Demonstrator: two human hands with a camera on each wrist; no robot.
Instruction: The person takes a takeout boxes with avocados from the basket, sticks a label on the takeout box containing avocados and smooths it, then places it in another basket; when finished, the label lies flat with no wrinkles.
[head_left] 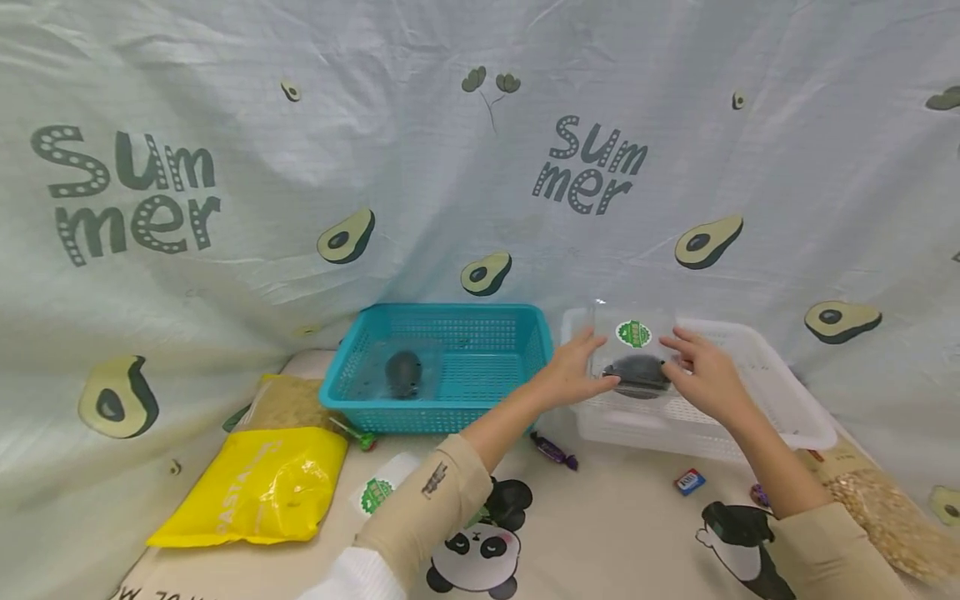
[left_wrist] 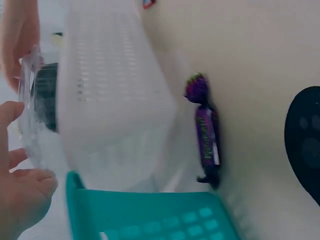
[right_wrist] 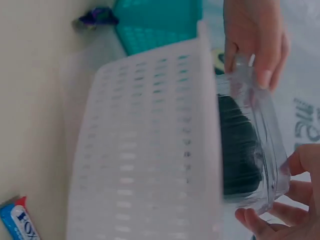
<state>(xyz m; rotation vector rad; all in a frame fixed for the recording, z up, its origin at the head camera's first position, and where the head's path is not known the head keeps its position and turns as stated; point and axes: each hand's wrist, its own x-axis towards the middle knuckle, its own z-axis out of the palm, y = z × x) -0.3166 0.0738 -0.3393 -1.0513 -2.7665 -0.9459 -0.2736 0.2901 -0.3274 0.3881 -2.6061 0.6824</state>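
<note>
A clear plastic box (head_left: 633, 335) with a round green sticker holds a dark oval item (head_left: 637, 372) whose kind I cannot tell. My left hand (head_left: 573, 369) grips the box at its left side, and my right hand (head_left: 707, 377) holds the opposite side. In the head view the box appears over the left part of the white basket (head_left: 787, 400). The right wrist view shows the box (right_wrist: 277, 155) between both hands beside the basket's rim. Inside the teal basket (head_left: 427, 417) lies another clear box (head_left: 431, 358) with a dark oval item (head_left: 403, 372).
To the left lies a yellow pasta bag (head_left: 277, 487), with a green-stickered packet (head_left: 377, 493) beside my left forearm. A purple wrapped candy (head_left: 553, 451) and a small blue-and-red packet (head_left: 689, 481) lie before the baskets. A bag of grains (head_left: 885, 517) is at right.
</note>
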